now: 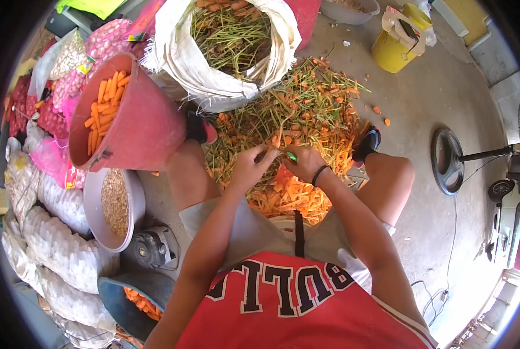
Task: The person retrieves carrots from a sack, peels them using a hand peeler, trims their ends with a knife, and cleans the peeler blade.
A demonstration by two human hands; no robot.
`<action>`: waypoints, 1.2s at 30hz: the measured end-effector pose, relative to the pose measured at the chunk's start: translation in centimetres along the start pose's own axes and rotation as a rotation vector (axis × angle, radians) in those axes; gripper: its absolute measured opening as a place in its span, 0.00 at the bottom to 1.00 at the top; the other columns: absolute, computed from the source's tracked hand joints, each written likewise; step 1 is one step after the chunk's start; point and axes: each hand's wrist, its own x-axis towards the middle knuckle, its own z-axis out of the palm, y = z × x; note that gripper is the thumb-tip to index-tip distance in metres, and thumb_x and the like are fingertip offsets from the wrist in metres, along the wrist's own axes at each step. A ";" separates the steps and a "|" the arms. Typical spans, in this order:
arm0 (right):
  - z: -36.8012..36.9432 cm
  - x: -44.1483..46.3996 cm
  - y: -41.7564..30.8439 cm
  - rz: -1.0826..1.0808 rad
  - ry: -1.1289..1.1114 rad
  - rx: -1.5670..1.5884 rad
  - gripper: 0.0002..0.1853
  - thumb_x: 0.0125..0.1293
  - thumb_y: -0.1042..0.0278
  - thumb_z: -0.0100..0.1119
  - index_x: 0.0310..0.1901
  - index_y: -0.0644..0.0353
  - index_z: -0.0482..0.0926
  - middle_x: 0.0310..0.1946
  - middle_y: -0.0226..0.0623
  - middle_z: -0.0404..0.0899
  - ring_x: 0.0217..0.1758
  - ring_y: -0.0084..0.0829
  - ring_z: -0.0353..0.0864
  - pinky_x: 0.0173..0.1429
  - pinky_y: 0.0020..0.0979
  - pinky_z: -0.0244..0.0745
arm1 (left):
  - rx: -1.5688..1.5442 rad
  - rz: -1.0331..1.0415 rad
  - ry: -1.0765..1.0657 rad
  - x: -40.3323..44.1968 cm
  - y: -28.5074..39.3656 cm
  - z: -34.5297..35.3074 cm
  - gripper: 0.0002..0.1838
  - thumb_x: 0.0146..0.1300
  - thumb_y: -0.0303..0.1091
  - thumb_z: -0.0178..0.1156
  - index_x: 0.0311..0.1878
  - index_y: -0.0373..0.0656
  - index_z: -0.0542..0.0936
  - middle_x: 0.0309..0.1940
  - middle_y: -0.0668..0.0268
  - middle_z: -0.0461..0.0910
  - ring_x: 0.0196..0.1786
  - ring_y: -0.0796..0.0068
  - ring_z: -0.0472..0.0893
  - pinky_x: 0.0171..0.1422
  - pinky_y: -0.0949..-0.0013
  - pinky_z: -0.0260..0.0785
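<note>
My left hand is closed around a carrot, whose tip points away from me between my knees. Close beside it, my right hand grips a small green-handled tool; its working end meets the carrot, and whether it is a knife or a peeler I cannot tell. Below both hands lies a heap of orange carrot peelings. Beyond them, green stalks and cut carrot tops cover the floor.
A white sack of stalked carrots stands ahead. To the left are a red bucket of peeled carrots, a basin of small pale pieces and a blue bucket of carrots. A yellow bucket and a fan base stand right.
</note>
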 end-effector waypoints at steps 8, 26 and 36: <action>0.1 1.8 2.2 0.242 -0.361 -0.252 0.19 0.62 0.52 0.63 0.40 0.64 0.81 0.32 0.53 0.83 0.39 0.51 0.83 0.46 0.46 0.79 | 0.107 0.092 -0.014 -0.1 0.0 0.8 0.14 0.66 0.38 0.63 0.41 0.33 0.83 0.20 0.67 0.75 0.24 0.83 0.70 0.29 0.73 0.62; -1.8 -0.2 -0.9 -0.248 0.181 0.160 0.34 0.42 0.58 0.82 0.52 0.63 0.79 0.44 0.46 0.82 0.45 0.45 0.83 0.49 0.38 0.79 | -0.981 -0.535 -0.149 -0.5 -0.2 0.6 0.24 0.75 0.37 0.50 0.71 0.42 0.66 0.62 0.62 0.75 0.58 0.72 0.79 0.58 0.68 0.75; -6.0 2.4 3.2 0.015 0.298 0.198 0.25 0.44 0.61 0.82 0.43 0.59 0.81 0.35 0.38 0.85 0.37 0.30 0.85 0.44 0.32 0.80 | -0.740 -0.532 -0.314 -1.5 2.3 -0.7 0.22 0.73 0.40 0.53 0.66 0.43 0.73 0.54 0.65 0.79 0.50 0.76 0.81 0.43 0.72 0.78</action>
